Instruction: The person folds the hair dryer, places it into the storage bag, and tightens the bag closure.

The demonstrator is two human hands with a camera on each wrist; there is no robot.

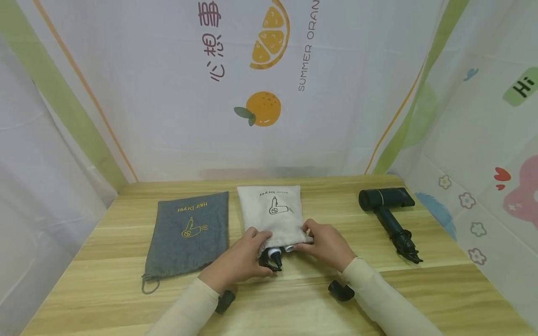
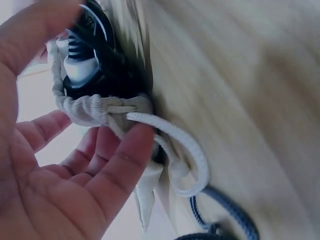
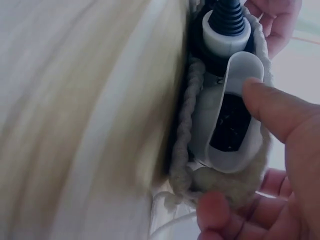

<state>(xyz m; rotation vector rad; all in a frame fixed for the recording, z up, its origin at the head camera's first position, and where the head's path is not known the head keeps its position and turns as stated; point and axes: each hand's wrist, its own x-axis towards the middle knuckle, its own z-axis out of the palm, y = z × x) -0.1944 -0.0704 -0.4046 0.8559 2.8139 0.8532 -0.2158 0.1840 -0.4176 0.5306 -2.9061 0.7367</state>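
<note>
While a curtain (image 1: 176, 126) reading "SUMMER ORAN" hangs beyond the left hand (image 1: 240, 256), a gray bag (image 1: 187, 245) lettered "Hair Dryer" lies left of it. Both that hand and the right hand (image 1: 327, 243) grip a cream bag (image 1: 273, 221) — also marked "Hair Dryer" — between them, by its mouth. A black hair dryer (image 1: 388, 220) rests to their right; a white nozzle (image 3: 235, 82) shows under the right thumb.
</note>
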